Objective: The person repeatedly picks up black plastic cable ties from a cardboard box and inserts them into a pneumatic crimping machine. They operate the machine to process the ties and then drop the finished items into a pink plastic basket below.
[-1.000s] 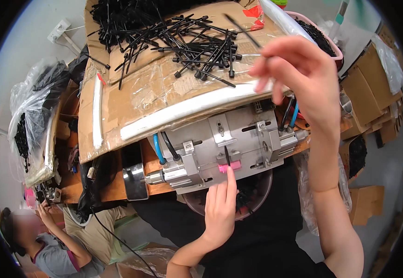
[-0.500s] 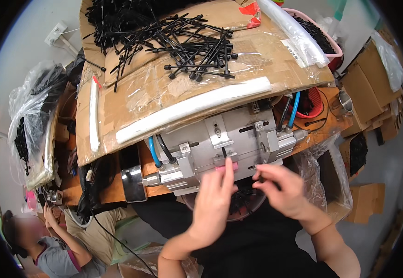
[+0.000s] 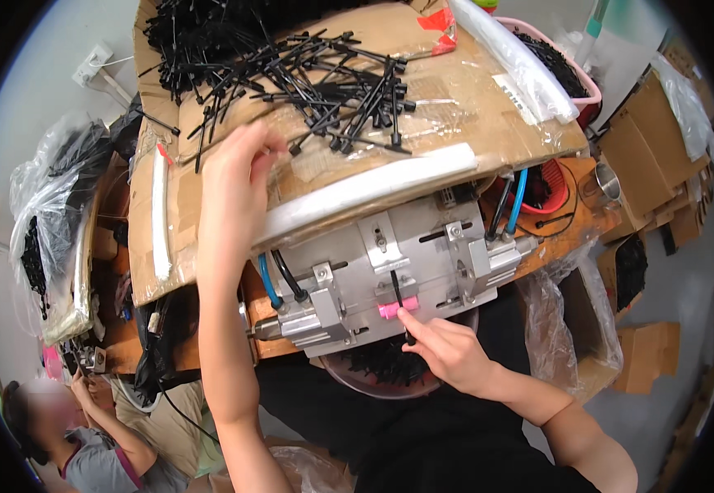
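My right hand (image 3: pixel 452 355) is at the front of a metal fixture (image 3: pixel 344 246), thumb and index finger closed round the lower end of a thin black plastic rod (image 3: pixel 396 286). The rod lies across a pink block (image 3: pixel 391 309) at the fixture's middle, its upper part under a metal bracket (image 3: pixel 382 238). My left hand (image 3: pixel 240 164) reaches over the cardboard sheet (image 3: pixel 307 177), beside a loose pile of black rods with thick heads (image 3: pixel 348 103). Its fingers are bent with thumb and fingertips apart, and I see nothing held.
Two cylinders (image 3: pixel 316 316) with blue and black hoses flank the fixture. Below it stands a bowl of black pieces (image 3: pixel 381 366). A red basket (image 3: pixel 550 185) is at right, a plastic-lined carton (image 3: pixel 591 316) below it. Another person (image 3: pixel 102 435) works at lower left.
My left hand has moved from the fixture up and left to the rod pile. My right hand has shifted left to the rod at the pink block. The view has shifted slightly.
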The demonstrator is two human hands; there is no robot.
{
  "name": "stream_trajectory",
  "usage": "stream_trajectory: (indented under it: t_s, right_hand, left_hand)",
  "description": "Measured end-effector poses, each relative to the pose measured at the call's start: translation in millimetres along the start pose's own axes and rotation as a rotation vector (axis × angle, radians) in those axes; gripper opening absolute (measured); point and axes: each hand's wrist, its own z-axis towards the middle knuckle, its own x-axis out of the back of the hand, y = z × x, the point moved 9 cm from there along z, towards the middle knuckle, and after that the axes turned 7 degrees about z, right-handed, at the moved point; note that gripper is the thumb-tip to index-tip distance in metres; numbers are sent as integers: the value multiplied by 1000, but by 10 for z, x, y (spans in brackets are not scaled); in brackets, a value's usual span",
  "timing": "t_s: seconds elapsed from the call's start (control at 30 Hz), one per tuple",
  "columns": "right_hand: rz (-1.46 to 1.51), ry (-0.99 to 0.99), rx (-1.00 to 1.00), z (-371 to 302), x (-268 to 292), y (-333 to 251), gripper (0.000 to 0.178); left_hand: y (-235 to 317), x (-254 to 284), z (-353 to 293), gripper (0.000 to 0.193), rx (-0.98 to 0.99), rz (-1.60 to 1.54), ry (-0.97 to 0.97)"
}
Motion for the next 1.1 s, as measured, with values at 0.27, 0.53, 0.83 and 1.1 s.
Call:
stream_trajectory:
  t_s: [0.27,0.53,0.83,1.1]
  right_hand:
    - [-423,104,378,1125,854,-415,24]
    - [-672,-323,177,2667,384,23,13]
    - [467,2,-54,2489,1040,-41,22]
    - [665,353,-42,1219,1431,-84,22]
  left_hand:
    - [70,380,-747,25,52,116,123]
    - [653,-42,-1492,49,110,-52,129]
    - [1224,-922,-1976,71,110,182,-302]
    - [1234,-951,-1939,74,69,261,-370]
